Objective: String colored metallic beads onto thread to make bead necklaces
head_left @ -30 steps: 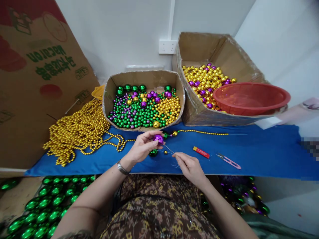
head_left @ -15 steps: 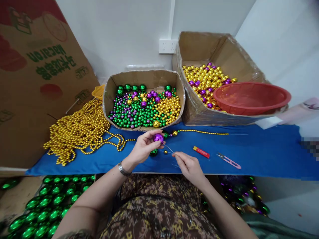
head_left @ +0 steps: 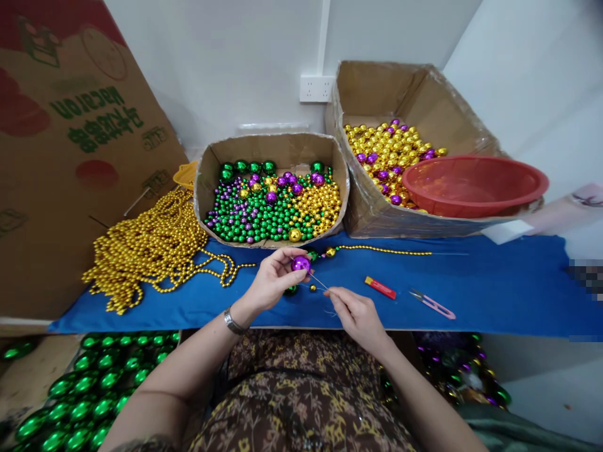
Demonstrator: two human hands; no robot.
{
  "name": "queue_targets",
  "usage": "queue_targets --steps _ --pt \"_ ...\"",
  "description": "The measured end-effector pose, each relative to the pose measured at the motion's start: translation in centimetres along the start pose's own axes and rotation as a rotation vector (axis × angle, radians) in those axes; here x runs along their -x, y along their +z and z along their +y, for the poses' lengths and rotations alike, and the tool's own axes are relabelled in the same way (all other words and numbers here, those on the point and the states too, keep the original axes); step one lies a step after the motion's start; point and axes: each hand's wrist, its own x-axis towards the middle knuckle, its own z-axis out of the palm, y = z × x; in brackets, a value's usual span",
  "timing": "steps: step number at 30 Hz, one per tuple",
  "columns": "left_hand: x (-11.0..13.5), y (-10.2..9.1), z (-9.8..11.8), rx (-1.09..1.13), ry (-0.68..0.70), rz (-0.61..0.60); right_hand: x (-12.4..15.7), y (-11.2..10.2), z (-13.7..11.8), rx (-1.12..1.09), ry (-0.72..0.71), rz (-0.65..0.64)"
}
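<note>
Between the thumb and fingers of my left hand [head_left: 274, 277] is a shiny purple bead [head_left: 301, 265]. My right hand [head_left: 357, 314] pinches a thin needle [head_left: 320, 280] that runs up to the bead's lower right side; how deep its tip goes is hidden. Behind the purple bead lies a green bead [head_left: 312, 254], then a gold bead [head_left: 330, 252] and a string of small gold beads [head_left: 386, 249] stretching right. Another green bead [head_left: 291, 290] and a small gold bead [head_left: 313, 287] rest on the cloth just below my left fingers.
A box of mixed beads [head_left: 343, 220] stands ahead on the blue cloth [head_left: 499, 289]. Right of it, a larger box [head_left: 377, 216] carries a red basin [head_left: 475, 204]. Gold bead strands [head_left: 146, 251] are heaped left. A red lighter [head_left: 380, 287] and pink thread snips [head_left: 432, 304] lie right.
The purple bead has shifted very slightly to the right and down in my left fingers, toward the needle. My right hand has hardly moved.
</note>
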Motion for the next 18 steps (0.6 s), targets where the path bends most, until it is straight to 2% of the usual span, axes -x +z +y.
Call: queue_targets --steps 4,7,8,10,12,14,16,18 --pt "0.3 0.2 -0.3 -0.067 -0.025 -0.103 -0.3 0.2 -0.2 -0.012 0.0 -0.003" --pt "0.3 -0.1 0.0 -0.204 -0.003 -0.199 -0.4 0.1 -0.2 -0.007 0.001 0.004" --pt "0.1 -0.4 0.3 -0.262 0.023 -0.205 -0.4 0.0 -0.2 0.0 0.003 0.012" --pt "-0.8 -1.3 1.1 -0.406 0.123 -0.139 -0.4 -0.3 -0.1 0.015 0.012 0.033" --pt "-2.4 -2.4 2.0 -0.634 0.267 -0.018 -0.3 -0.7 0.0 0.025 0.028 0.05" --pt "-4.4 -3.5 2.5 -0.979 0.364 0.044 -0.3 -0.9 0.1 0.029 0.04 0.065" --pt "-6.5 -4.1 2.6 -1.329 0.321 0.008 -0.3 -0.9 0.1 0.03 0.041 0.075" --pt "-8.3 -4.0 2.3 -1.571 0.215 -0.053 -0.3 -0.8 0.1 0.03 0.034 0.076"
